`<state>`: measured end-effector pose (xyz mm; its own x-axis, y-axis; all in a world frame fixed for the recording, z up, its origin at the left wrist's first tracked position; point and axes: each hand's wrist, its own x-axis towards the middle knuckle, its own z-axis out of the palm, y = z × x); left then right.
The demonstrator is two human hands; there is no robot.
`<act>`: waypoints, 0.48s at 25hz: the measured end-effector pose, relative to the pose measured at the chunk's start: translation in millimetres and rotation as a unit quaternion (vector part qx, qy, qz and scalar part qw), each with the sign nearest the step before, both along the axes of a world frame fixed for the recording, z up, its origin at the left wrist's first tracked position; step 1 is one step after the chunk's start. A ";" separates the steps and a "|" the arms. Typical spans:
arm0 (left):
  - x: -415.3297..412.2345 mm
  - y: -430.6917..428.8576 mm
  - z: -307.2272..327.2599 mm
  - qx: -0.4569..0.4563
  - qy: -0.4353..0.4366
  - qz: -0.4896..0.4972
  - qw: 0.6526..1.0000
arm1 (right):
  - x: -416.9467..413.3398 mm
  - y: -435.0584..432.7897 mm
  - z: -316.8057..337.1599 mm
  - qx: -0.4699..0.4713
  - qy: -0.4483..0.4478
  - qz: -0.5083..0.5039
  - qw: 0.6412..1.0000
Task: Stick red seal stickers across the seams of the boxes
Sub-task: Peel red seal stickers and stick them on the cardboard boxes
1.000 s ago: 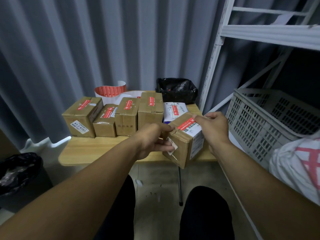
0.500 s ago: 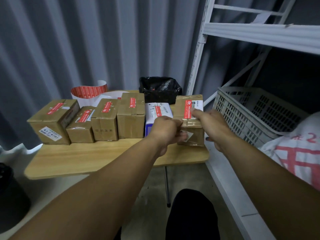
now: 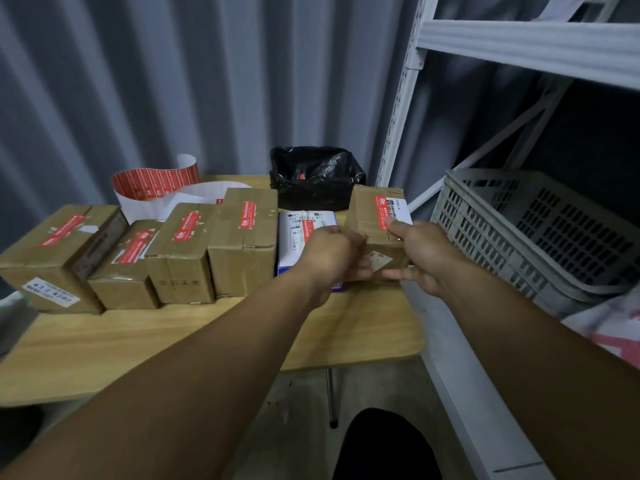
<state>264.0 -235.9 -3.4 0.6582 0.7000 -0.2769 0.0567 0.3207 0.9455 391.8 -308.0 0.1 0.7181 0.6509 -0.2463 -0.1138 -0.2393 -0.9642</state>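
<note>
Cardboard box, gripped by left hand and right hand, points lengthwise away.

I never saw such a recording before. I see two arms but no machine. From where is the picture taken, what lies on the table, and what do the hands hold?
No machine is here: a person works with bare hands. A camera worn on the head looks forward and down, so both arms enter from below. On the table stand four brown boxes and a white box, each with a red seal sticker on top. Behind them are a roll of red stickers and a black bag. The left hand and the right hand grip a fifth brown box at the right end; the right thumb lies at its red sticker. A grey crate stands at the right.
</note>
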 end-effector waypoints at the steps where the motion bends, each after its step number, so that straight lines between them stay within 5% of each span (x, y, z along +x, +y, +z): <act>1: -0.4 5.9 1.5 0.009 0.008 0.006 1.000 | 4.7 6.2 -1.8 -0.002 0.000 -0.002 1.000; 12: -2.9 49.2 -13.4 0.094 0.171 0.070 0.978 | 38.7 37.4 -22.1 -0.099 -0.024 0.051 0.994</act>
